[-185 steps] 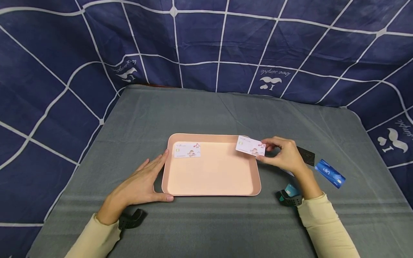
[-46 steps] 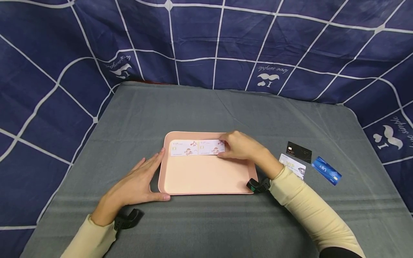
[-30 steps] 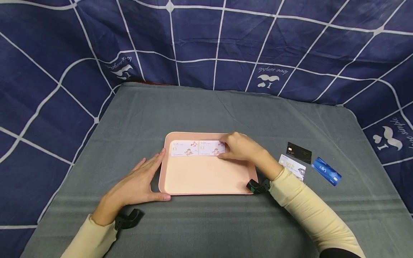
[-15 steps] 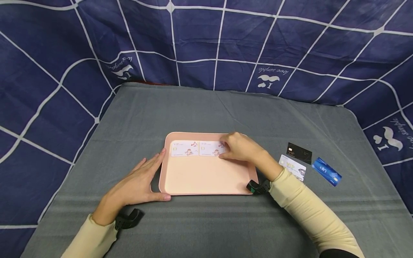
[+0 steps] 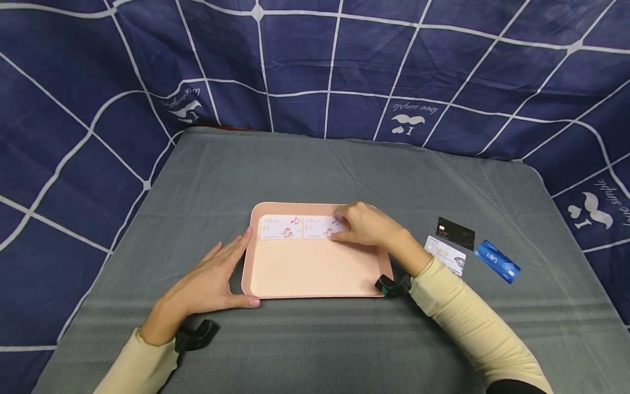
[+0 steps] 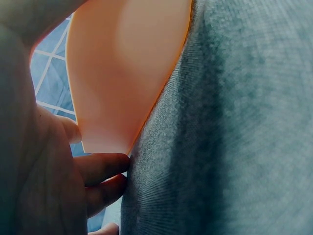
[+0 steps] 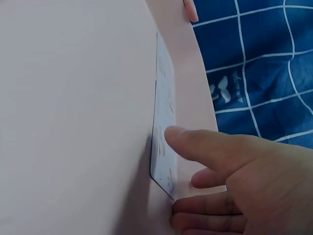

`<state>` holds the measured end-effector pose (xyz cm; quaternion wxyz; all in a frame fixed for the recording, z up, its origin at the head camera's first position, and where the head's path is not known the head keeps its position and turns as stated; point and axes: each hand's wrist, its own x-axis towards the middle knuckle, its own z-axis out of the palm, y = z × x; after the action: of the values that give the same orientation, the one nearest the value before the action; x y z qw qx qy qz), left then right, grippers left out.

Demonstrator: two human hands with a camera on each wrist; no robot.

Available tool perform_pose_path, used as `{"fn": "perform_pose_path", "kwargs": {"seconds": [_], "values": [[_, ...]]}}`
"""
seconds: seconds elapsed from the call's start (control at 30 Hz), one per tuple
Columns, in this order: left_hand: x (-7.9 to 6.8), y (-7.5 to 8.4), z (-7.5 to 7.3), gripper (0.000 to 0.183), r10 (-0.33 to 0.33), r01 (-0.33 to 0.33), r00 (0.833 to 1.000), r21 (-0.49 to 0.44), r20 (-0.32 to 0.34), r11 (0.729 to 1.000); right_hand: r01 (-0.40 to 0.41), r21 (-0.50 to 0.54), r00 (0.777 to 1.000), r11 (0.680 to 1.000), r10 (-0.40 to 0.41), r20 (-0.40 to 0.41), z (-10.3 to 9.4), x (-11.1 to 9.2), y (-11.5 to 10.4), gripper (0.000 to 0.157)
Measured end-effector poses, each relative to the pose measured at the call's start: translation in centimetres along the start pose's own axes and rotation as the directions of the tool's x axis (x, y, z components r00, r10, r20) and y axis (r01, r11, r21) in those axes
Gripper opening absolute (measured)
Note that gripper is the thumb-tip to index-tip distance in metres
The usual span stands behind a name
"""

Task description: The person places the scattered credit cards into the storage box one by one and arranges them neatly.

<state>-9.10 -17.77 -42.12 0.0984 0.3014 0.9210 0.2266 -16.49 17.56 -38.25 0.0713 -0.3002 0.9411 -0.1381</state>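
Observation:
A shallow pink tray (image 5: 320, 268) lies in the middle of the table. Two white VIP cards lie side by side along its far wall: the left card (image 5: 281, 227) and the right card (image 5: 319, 227). My right hand (image 5: 369, 223) is over the right card's outer end, covering part of it. In the right wrist view its thumb (image 7: 195, 144) touches the card's face, while the other fingers lie past the card's end against the tray. My left hand (image 5: 211, 282) rests against the tray's left side, fingers extended and thumb at the near left corner.
To the tray's right lie a black VIP card (image 5: 455, 233), a white VIP card (image 5: 445, 255) and a blue VIP card (image 5: 497, 261), partly near the right sleeve (image 5: 472, 317). Grey cloth (image 5: 305, 345) covers the table; a blue checked curtain (image 5: 295, 65) hangs behind it.
My right hand has carried the second white card from the tray's right edge leftward, beside the first. Lately its thumb has shifted slightly left onto that card. The left hand stays put.

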Motion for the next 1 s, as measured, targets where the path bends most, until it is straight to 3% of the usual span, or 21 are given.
{"fn": "perform_pose_path", "kwargs": {"seconds": [0.23,0.43,0.53,0.63,0.77,0.87,1.0], "values": [[-0.1,0.0,0.1,0.133,0.002,-0.002,1.0,-0.005,-0.005,1.0,0.05,0.102,0.998,0.993,-0.047,-0.036,-0.8,-0.6,-0.3,0.034],[-0.1,0.0,0.2,0.133,0.008,-0.008,1.0,-0.001,-0.011,1.0,0.129,0.169,0.975,0.977,-0.094,-0.2,-2.1,-2.7,-0.2,0.045],[-0.1,0.0,0.1,0.134,0.005,-0.005,1.0,-0.003,-0.014,1.0,0.188,0.176,0.931,0.966,-0.118,-0.346,-2.7,-4.2,0.0,0.039],[-0.1,0.0,0.1,0.134,0.005,-0.005,1.0,-0.005,-0.02,1.0,0.242,0.156,0.86,0.958,-0.137,-0.491,-2.9,-6.0,0.5,0.033],[-0.3,0.0,0.2,0.134,0.002,-0.002,1.0,-0.007,-0.017,1.0,0.271,0.151,0.782,0.95,-0.126,-0.611,-2.8,-8.6,1.4,0.025],[-0.3,0.1,0.2,0.134,0.0,0.0,1.0,-0.003,-0.017,1.0,0.259,0.176,0.749,0.95,-0.082,-0.658,-2.7,-10.6,2.0,0.022],[-0.2,0.1,0.1,0.133,0.003,-0.003,1.0,-0.005,-0.022,1.0,0.201,0.25,0.737,0.947,0.022,-0.675,-2.1,-13.1,2.8,0.023]]}}
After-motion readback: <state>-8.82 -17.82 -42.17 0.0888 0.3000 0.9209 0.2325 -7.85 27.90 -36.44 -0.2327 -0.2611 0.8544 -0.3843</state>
